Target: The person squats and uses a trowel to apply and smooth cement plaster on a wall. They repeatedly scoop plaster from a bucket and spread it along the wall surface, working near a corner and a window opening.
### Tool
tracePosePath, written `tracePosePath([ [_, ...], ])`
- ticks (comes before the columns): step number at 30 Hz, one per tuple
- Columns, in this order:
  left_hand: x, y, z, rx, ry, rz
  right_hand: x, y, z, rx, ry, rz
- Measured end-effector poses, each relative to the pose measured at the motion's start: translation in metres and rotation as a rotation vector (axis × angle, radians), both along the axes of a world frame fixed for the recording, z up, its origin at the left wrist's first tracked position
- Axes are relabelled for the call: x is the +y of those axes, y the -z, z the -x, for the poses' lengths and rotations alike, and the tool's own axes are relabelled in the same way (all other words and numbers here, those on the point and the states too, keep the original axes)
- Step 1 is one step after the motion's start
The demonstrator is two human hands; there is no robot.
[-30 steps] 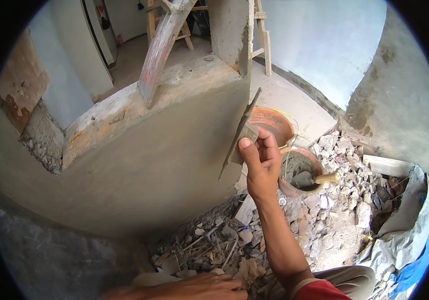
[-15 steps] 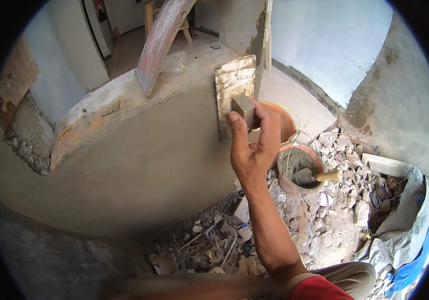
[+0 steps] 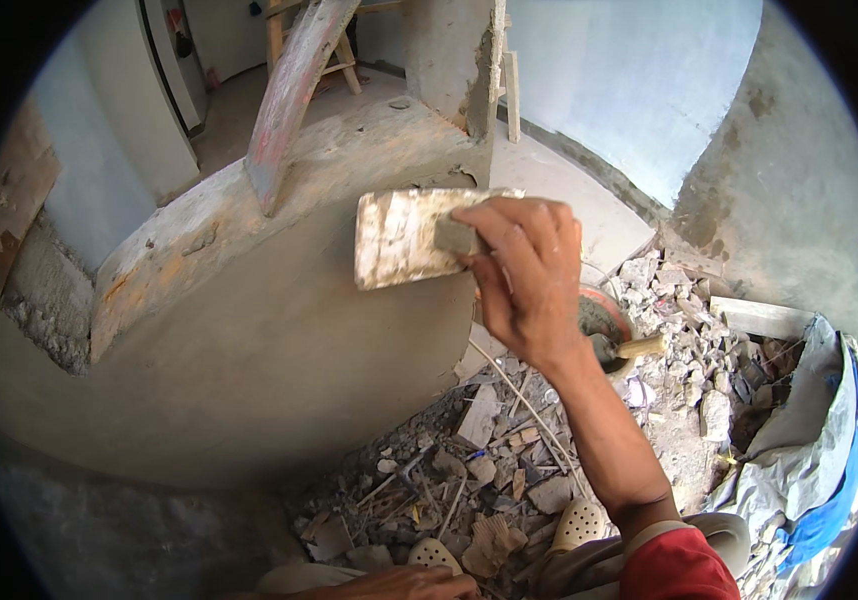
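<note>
My right hand (image 3: 539, 270) grips the block handle of a plastering float (image 3: 394, 240). The float's pale, mortar-smeared plate lies sideways against the upper right part of a low wall of smooth grey plaster (image 3: 249, 370), just below its rough ledge (image 3: 189, 225). At the bottom edge, my left hand (image 3: 414, 584) is partly cut off, low by my legs; its fingers do not show well enough to judge. Behind my right wrist stands a bucket of mortar (image 3: 604, 310), partly hidden. A trowel with a wooden handle (image 3: 643, 346) rests in it.
Broken rubble (image 3: 479, 470) covers the ground between the wall and my clogs (image 3: 579, 525). A slanting plank (image 3: 294, 100) leans on the ledge. To the right lie a pale board (image 3: 764, 318) and a grey and blue tarp (image 3: 809, 430). A wooden stand (image 3: 344, 65) is farther back.
My right hand has turned the float from upright to sideways and brought it left and lower on the wall. My left hand now shows more clearly at the bottom edge. The view has shifted slightly.
</note>
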State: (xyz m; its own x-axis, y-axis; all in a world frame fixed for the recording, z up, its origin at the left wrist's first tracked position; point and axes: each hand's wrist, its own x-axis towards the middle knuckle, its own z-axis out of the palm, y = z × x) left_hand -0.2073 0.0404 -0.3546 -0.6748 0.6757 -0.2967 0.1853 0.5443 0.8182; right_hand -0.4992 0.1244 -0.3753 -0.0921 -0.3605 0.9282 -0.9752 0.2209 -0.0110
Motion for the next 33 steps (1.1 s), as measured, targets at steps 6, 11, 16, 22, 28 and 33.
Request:
tracePosePath([
  [6, -0.001, 0.003, 0.001, 0.006, -0.043, -0.012, -0.003, -0.008, 0.020, 0.054, -0.005, -0.091],
  [11, 0.003, 0.006, 0.001, 0.019, -0.026, -0.026, 0.004, 0.064, -0.020, -0.069, -0.030, -0.408],
  [16, 0.007, 0.001, -0.004, 0.067, 0.019, 0.027, 0.026, 0.073, -0.020, -0.118, -0.059, -0.447],
  [22, 0.006, -0.002, -0.003, 0.036, 0.013, 0.038, 0.024, -0.015, 0.025, 0.189, 0.027, -0.217],
  [28, 0.001, 0.004, -0.002, 0.002, 0.004, 0.033, 0.004, -0.005, 0.034, 0.232, 0.035, -0.218],
  [33, 0.004, 0.004, -0.001, 0.045, -0.007, 0.017, 0.023, 0.059, -0.002, 0.010, -0.022, -0.516],
])
